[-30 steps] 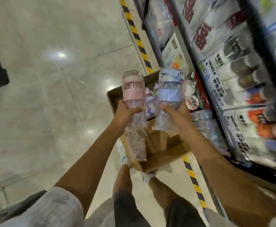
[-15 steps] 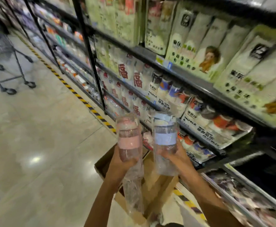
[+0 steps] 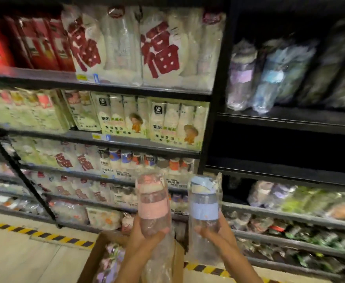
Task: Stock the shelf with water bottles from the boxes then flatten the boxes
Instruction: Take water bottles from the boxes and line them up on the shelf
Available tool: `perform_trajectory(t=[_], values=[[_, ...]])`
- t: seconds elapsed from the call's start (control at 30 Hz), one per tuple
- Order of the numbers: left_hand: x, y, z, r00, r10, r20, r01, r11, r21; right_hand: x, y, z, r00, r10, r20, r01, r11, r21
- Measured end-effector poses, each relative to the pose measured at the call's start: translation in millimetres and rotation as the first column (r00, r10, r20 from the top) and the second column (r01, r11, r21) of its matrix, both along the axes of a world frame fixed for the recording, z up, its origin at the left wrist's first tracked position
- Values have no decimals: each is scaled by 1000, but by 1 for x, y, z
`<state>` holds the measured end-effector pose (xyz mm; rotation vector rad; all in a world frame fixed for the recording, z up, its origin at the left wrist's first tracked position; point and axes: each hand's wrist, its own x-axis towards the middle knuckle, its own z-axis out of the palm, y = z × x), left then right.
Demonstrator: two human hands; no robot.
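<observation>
Shelves (image 3: 138, 147) now facing, floor (image 3: 20, 256) lower.

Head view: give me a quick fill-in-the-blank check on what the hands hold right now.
1. The left hand grips the plastic-wrapped clear water bottle with the ____ band.
2. The right hand grips the wrapped clear water bottle with the ____ band.
3. Below the hands sits an open brown ____ box.

Missing words: pink; blue; cardboard
</observation>
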<state>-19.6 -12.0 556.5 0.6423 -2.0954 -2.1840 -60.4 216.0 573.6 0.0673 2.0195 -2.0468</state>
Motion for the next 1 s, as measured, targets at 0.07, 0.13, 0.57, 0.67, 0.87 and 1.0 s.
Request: perform_trajectory(t=[0.07,0.13,0.57,0.67,0.87,1.0], values=[[-6,27,12,998,-63,-15,62,998,-18,4,29,7,997,-74,-12,75,996,45],[-13,54,22,992,-126,-27,126,992,-14,8,58,12,991,-136,-19,136,989,51],[-45,271,74,929,-338,-154,338,941,-22,28,267,38,942,-325,-81,323,946,-37],[-48,316,89,913,-354,-201,352,935,-49,28,312,47,942,-314,-122,312,949,-39],[-71,380,125,885,-355,-301,334,935,-118,4,377,72,933,-265,-245,276,961,11],[-105,404,154,881,-319,-350,277,946,-166,-29,399,100,898,-281,-337,282,958,-48]])
